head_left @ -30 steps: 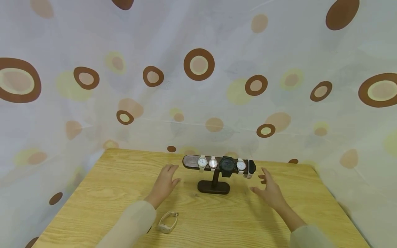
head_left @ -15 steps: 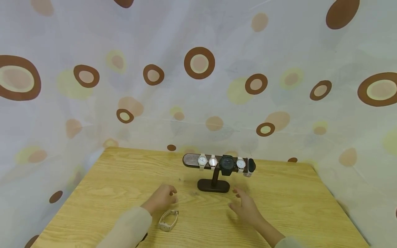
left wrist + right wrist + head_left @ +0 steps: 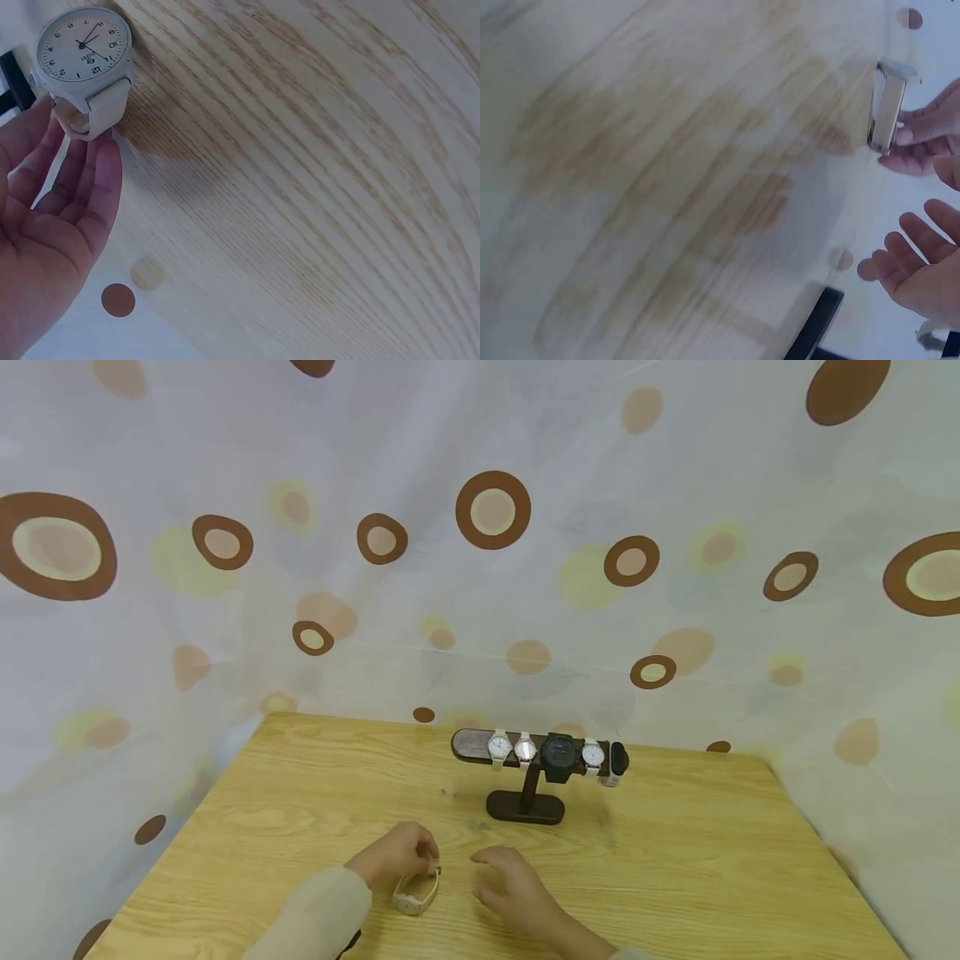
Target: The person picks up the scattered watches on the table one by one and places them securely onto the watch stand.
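Note:
A white-strapped wristwatch (image 3: 408, 905) with a round pale dial stands on the table, its strap closed in a loop. My left hand (image 3: 405, 852) pinches the far part of that strap near the buckle. Seen in the left wrist view, the watch dial (image 3: 82, 45) has black numerals, and the fingers of my left hand (image 3: 64, 217) meet the strap below it. To the right of the watch, my right hand (image 3: 517, 893) holds nothing, thumb and fingers apart. In the right wrist view my right hand (image 3: 922, 274) has loosely bent fingers, clear of the watch strap (image 3: 889, 109).
Behind the hands stands a dark wooden watch stand (image 3: 525, 808). Its bar (image 3: 471, 745) carries several watches, among them a large black one (image 3: 558, 756) and a white one (image 3: 499, 747). A patterned cloth (image 3: 487, 585) hangs behind the wooden table (image 3: 300, 777).
Both hands have come back from beside the stand toward the front. My left hand has taken hold of the watch strap; my right hand has moved left, close to the watch.

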{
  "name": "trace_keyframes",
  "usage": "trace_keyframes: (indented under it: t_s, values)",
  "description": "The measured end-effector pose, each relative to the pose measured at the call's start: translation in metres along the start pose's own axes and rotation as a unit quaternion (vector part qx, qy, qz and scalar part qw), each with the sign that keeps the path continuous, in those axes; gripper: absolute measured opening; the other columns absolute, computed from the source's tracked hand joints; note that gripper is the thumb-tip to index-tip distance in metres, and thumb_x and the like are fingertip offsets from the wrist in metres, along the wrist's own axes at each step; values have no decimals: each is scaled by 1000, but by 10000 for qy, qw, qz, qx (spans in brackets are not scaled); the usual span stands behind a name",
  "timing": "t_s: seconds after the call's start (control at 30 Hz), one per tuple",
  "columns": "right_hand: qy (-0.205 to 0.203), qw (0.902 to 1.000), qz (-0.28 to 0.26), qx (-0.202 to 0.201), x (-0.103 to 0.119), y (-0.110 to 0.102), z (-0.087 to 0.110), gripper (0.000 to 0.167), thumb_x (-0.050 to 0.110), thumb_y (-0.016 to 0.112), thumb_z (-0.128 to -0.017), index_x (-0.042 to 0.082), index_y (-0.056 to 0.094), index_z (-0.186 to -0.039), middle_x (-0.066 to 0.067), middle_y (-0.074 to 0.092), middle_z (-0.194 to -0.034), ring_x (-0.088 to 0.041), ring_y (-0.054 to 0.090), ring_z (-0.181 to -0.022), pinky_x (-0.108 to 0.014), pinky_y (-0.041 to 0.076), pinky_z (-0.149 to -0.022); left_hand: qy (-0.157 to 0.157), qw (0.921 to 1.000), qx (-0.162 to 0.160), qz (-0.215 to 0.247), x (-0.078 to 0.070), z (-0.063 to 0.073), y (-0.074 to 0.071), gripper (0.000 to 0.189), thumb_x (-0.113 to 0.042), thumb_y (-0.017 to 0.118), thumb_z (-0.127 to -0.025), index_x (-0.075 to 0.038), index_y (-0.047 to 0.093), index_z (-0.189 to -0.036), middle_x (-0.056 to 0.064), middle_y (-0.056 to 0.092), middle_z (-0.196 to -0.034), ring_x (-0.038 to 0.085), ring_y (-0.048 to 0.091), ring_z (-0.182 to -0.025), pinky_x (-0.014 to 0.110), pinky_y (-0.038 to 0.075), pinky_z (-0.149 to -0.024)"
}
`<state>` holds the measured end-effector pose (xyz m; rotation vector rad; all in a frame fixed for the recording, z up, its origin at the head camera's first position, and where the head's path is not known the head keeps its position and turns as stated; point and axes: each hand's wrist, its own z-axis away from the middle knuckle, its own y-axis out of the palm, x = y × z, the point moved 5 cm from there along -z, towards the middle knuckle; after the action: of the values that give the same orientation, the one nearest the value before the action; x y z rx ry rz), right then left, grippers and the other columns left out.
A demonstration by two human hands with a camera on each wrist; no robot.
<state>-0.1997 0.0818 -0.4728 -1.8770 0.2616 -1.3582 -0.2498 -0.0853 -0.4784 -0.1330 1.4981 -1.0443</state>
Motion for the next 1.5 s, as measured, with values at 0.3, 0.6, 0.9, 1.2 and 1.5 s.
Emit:
trace_keyframes:
  t_s: [0.3,0.6,0.9,1.2,1.5]
  values:
    - [-710,9968,-135,334,25,32,-10,24,2,65,-82,-2,65,-106,-11,65,-109,-24,58,-102,-29,50,-90,-169,9997,86,-138,-6,-2,3,4,6,68,-77,5,65,-79,7,61,-74,15,54,-70,29,51,-63]
    - [-1062,9939,290,29,28,46,-16,13,8,69,-81,7,72,-94,0,71,-92,-5,62,-85,-15,50,-75,246,9995,96,-187,-14,-12,11,6,5,69,-77,5,66,-71,11,64,-67,13,54,-62,21,47,-52]
    - [-805,9967,-48,-80,14,38,-9,8,5,69,-81,6,74,-87,-1,72,-87,-5,63,-79,-11,50,-69,441,9990,96,-25,-18,-23,22,4,3,66,-81,5,66,-77,10,65,-74,12,53,-68,20,46,-56]
    - [331,9915,-1249,121,-6,16,-5,10,7,66,-84,0,71,-89,-9,70,-88,-3,60,-76,-14,50,-66,487,9969,-507,342,-17,-25,18,14,-5,56,-91,3,66,-93,9,65,-86,16,59,-78,24,51,-64]
    - [1288,9651,-2051,-998,-25,-6,-5,17,5,65,-83,-8,67,-93,-17,68,-88,-7,59,-74,-14,48,-62,901,9871,-1173,606,-26,-24,15,22,-10,53,-94,8,64,-101,17,66,-95,27,62,-87,28,53,-72]
